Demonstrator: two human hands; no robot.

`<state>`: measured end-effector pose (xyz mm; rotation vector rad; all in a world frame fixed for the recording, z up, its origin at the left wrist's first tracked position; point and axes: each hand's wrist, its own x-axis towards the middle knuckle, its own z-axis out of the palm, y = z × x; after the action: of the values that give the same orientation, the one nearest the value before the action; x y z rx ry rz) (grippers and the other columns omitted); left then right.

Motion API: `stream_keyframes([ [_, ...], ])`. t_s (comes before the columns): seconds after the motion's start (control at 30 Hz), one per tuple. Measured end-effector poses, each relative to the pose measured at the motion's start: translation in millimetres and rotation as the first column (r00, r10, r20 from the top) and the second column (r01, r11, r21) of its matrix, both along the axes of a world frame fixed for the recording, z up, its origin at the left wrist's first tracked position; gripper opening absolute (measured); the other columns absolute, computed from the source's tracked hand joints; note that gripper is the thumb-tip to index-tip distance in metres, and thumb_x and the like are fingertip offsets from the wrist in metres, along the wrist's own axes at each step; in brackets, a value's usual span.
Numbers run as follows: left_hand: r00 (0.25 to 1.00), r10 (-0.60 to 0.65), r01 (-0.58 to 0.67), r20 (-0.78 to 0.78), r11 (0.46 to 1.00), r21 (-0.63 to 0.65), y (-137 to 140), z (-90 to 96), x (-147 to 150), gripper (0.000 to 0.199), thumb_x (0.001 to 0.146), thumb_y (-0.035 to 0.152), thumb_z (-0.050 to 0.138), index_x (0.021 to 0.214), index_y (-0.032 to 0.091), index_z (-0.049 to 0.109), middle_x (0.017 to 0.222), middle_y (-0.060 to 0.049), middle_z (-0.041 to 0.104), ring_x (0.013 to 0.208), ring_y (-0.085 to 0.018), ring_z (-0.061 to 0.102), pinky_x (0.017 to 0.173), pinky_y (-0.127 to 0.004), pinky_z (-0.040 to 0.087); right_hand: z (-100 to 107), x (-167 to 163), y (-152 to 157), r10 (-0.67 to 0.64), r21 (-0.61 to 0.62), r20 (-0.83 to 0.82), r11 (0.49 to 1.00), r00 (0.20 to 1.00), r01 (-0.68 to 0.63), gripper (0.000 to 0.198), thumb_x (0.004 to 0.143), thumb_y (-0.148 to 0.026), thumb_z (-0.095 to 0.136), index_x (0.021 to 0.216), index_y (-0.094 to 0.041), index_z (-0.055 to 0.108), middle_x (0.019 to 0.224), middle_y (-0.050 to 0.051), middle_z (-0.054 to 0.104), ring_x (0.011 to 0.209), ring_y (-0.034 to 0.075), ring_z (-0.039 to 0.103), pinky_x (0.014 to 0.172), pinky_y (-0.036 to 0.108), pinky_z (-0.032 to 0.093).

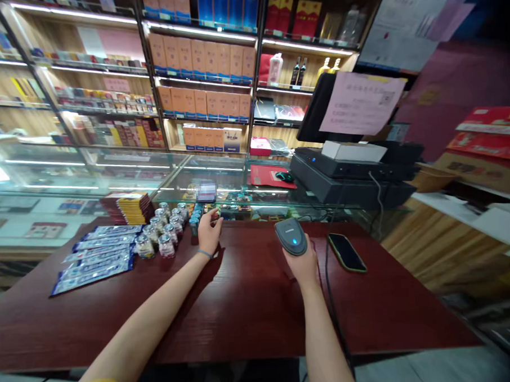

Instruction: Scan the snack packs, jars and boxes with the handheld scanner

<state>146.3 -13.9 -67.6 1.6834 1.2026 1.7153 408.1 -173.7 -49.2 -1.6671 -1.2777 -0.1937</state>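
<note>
My right hand (303,265) is wrapped round a dark grey barcode scanner (291,238) with a lit blue light, held above the dark red table (243,304). Its cable runs down along my right forearm. My left hand (209,232) is at the table's far side, its fingers curled together; what they hold, if anything, is too small to make out. Just left of it stand small blue-teal items (194,219) in a row. Beside those are rows of small clear jars (166,245) with silvery lids. Long blue-and-white packets (97,257) lie fanned out farther left.
A stack of red and yellow packs (129,208) stands behind the packets. A phone (346,252) lies right of the scanner. Beyond the table are a glass display counter (178,180), a mouse (284,177) and a monitor (319,112). Cartons (485,147) are at the right.
</note>
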Motion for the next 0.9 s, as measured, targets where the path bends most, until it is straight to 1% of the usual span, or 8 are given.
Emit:
stream_keyframes([
  [0.17, 1.000, 0.006, -0.006, -0.009, 1.000, -0.025, 3, -18.8, -22, 0.043, 0.087, 0.021, 0.063, 0.130, 0.022, 0.063, 0.120, -0.011, 0.064, 0.110, -0.023, 0.064, 0.097, -0.042, 0.056, -6, -21, 6, 0.112, -0.094, 0.088, 0.990, 0.990, -0.104, 0.035, 0.077, -0.042, 0.064, 0.104, -0.022, 0.057, 0.074, 0.007, 0.074, 0.068, 0.029, 0.074, 0.058, 0.031, 0.049],
  [0.3, 0.992, -0.010, 0.012, -0.125, 1.000, 0.017, 3, -26.1, -24, 0.045, 0.089, 0.017, 0.059, 0.134, 0.024, 0.061, 0.125, -0.012, 0.062, 0.118, -0.025, 0.060, 0.106, -0.046, 0.051, -10, -31, 6, 0.146, -0.140, 0.143, 0.982, 0.979, -0.126, 0.036, 0.078, -0.041, 0.064, 0.107, -0.022, 0.057, 0.075, 0.006, 0.075, 0.069, 0.029, 0.075, 0.059, 0.030, 0.049],
  [0.43, 0.975, -0.032, 0.037, -0.219, 0.999, 0.020, 6, -31.9, -17, 0.059, 0.085, 0.011, 0.061, 0.142, 0.024, 0.054, 0.145, -0.015, 0.048, 0.141, -0.030, 0.044, 0.119, -0.050, 0.036, -12, -35, 6, 0.141, -0.166, 0.184, 0.980, 0.973, -0.111, 0.034, 0.077, -0.039, 0.064, 0.107, -0.022, 0.057, 0.072, 0.005, 0.074, 0.065, 0.029, 0.074, 0.057, 0.030, 0.047],
  [0.53, 0.966, -0.069, 0.064, -0.248, 0.998, -0.028, 10, -37.7, -13, 0.066, 0.082, 0.009, 0.061, 0.146, 0.023, 0.050, 0.151, -0.017, 0.040, 0.148, -0.034, 0.036, 0.120, -0.053, 0.034, -13, -34, 6, 0.157, -0.177, 0.185, 0.976, 0.970, -0.124, 0.033, 0.077, -0.038, 0.064, 0.105, -0.023, 0.057, 0.070, 0.005, 0.073, 0.065, 0.029, 0.074, 0.056, 0.030, 0.046],
  [0.63, 0.960, -0.092, 0.087, -0.264, 0.996, -0.030, 13, -41.9, -13, 0.062, 0.084, 0.007, 0.057, 0.144, 0.022, 0.049, 0.145, -0.017, 0.048, 0.142, -0.031, 0.044, 0.119, -0.052, 0.036, -15, -35, 6, 0.159, -0.174, 0.186, 0.977, 0.970, -0.127, 0.034, 0.076, -0.038, 0.064, 0.106, -0.023, 0.058, 0.069, 0.004, 0.072, 0.064, 0.029, 0.073, 0.056, 0.030, 0.046],
  [0.73, 0.963, -0.066, 0.069, -0.263, 0.998, 0.004, 14, -43.0, -15, 0.051, 0.085, 0.007, 0.055, 0.135, 0.019, 0.054, 0.129, -0.015, 0.057, 0.128, -0.028, 0.054, 0.116, -0.049, 0.039, -16, -35, 6, 0.153, -0.192, 0.200, 0.975, 0.968, -0.114, 0.036, 0.076, -0.039, 0.064, 0.107, -0.023, 0.058, 0.069, 0.003, 0.072, 0.064, 0.029, 0.073, 0.056, 0.030, 0.045],
  [0.83, 0.966, -0.035, 0.038, -0.256, 0.999, 0.009, 12, -41.5, -15, 0.040, 0.086, 0.009, 0.056, 0.125, 0.018, 0.057, 0.117, -0.014, 0.060, 0.118, -0.028, 0.057, 0.110, -0.048, 0.043, -16, -36, 6, 0.157, -0.207, 0.211, 0.972, 0.965, -0.112, 0.036, 0.075, -0.039, 0.065, 0.107, -0.023, 0.058, 0.071, 0.004, 0.073, 0.064, 0.029, 0.073, 0.055, 0.030, 0.045],
  [0.9, 0.971, -0.041, 0.044, -0.235, 0.999, 0.007, 11, -38.9, -15, 0.036, 0.086, 0.011, 0.058, 0.121, 0.018, 0.058, 0.115, -0.014, 0.060, 0.116, -0.028, 0.057, 0.109, -0.047, 0.043, -16, -36, 5, 0.166, -0.209, 0.211, 0.970, 0.963, -0.121, 0.035, 0.075, -0.038, 0.065, 0.107, -0.023, 0.058, 0.072, 0.004, 0.073, 0.064, 0.029, 0.073, 0.056, 0.030, 0.046],
])
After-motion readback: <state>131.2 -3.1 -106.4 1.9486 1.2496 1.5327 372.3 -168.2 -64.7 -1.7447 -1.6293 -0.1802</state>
